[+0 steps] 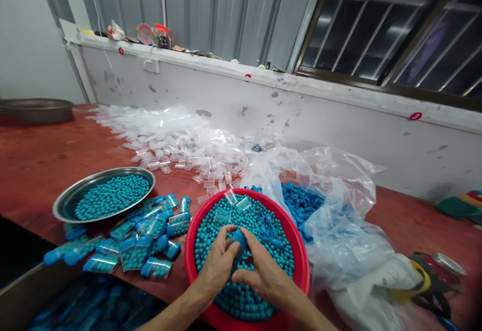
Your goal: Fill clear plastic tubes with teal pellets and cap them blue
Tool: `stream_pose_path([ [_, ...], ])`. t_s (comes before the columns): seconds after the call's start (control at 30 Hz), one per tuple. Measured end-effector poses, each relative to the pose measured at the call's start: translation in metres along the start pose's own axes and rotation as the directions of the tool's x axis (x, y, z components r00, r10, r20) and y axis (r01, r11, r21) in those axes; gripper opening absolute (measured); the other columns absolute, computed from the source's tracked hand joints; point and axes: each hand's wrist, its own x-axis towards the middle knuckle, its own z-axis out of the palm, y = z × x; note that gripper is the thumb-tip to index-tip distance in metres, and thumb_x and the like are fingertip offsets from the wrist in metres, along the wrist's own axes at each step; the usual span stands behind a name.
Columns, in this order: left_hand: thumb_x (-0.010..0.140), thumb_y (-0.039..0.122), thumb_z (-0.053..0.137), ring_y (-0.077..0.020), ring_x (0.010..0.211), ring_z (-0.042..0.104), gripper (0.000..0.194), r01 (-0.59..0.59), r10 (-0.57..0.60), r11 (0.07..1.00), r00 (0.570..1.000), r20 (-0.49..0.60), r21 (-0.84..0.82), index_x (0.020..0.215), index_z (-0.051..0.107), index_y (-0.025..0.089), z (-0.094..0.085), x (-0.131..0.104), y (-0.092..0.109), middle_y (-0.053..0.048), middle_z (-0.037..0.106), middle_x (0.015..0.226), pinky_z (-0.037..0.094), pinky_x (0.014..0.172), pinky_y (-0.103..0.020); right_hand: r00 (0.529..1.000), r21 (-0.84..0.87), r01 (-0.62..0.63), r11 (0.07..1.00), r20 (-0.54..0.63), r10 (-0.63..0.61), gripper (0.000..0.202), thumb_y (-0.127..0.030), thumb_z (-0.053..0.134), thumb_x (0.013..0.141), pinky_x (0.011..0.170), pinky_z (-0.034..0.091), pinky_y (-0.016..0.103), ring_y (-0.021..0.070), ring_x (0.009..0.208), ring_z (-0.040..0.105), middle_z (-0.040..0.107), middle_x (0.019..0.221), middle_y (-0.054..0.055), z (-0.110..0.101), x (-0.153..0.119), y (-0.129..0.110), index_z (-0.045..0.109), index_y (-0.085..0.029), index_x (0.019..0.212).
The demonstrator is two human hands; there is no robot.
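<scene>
Over a red plastic basin (189,250), my left hand (217,263) is closed around a small container with a blue cap (240,239); the fingers hide much of its body. My right hand (265,270) is beside it, index fingertip at the cap, thumb and fingers apart. Round turquoise beads (248,303) fill the basin below both hands. Several loose blue caps (269,226) lie on the beads at the right. Clear flat empty containers (244,203) rest on the beads near the far rim.
Capped bead-filled containers (150,225) are piled left of the basin, beside a metal bowl (62,205) of beads. A box (22,291) of similar containers sits lower left. Clear empties (188,140) spread along the wall. An open plastic bag (339,230) of blue caps (301,203) stands right.
</scene>
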Motion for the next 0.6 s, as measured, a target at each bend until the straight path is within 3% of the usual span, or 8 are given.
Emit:
stream_pose_path([
  [0.1, 0.073, 0.025, 0.047, -0.0175, 0.089, 0.054, 0.034, -0.093, 0.093, 0.996, 0.996, 0.014, 0.012, 0.106, 0.047, 0.016, 0.0, -0.001, 0.0, -0.003, 0.06, 0.093, 0.039, 0.083, -0.028, 0.998, -0.106, 0.051, 0.993, -0.017, -0.053, 0.09, -0.027, 0.07, 0.058, 0.095, 0.034, 0.038, 0.0253, 0.115, 0.039, 0.039, 0.128, 0.012, 0.011, -0.001, -0.003, 0.022, -0.014, 0.133],
  [0.27, 0.074, 0.023, 0.044, -0.0149, 0.075, 0.054, 0.019, -0.097, 0.097, 0.995, 0.995, 0.037, 0.019, 0.091, 0.052, 0.017, 0.002, -0.004, 0.001, 0.001, 0.058, 0.077, 0.041, 0.072, -0.025, 0.969, -0.279, 0.08, 0.957, -0.203, -0.14, 0.066, -0.022, 0.06, 0.062, 0.078, 0.046, 0.039, 0.025, 0.093, 0.055, 0.05, 0.108, 0.013, 0.028, 0.001, -0.009, 0.033, -0.014, 0.122],
  [0.4, 0.073, 0.022, 0.046, -0.0131, 0.068, 0.051, 0.01, -0.076, 0.076, 0.997, 0.997, 0.006, 0.013, 0.082, 0.05, 0.018, 0.005, -0.005, -0.001, 0.004, 0.053, 0.068, 0.04, 0.066, -0.023, 0.963, -0.355, 0.095, 0.93, -0.204, -0.176, 0.065, -0.027, 0.061, 0.059, 0.069, 0.048, 0.038, 0.0256, 0.083, 0.057, 0.052, 0.099, 0.011, 0.032, 0.001, -0.009, 0.035, -0.014, 0.117],
  [0.6, 0.075, 0.022, 0.045, -0.0132, 0.067, 0.05, 0.008, -0.099, 0.098, 0.994, 0.995, 0.026, 0.051, 0.079, 0.05, 0.019, 0.006, -0.007, -0.007, 0.004, 0.053, 0.068, 0.039, 0.066, -0.023, 0.969, -0.335, 0.063, 0.94, -0.205, -0.138, 0.064, -0.03, 0.064, 0.057, 0.064, 0.048, 0.036, 0.0242, 0.075, 0.058, 0.053, 0.093, 0.011, 0.035, 0.0, -0.001, 0.037, -0.011, 0.111],
])
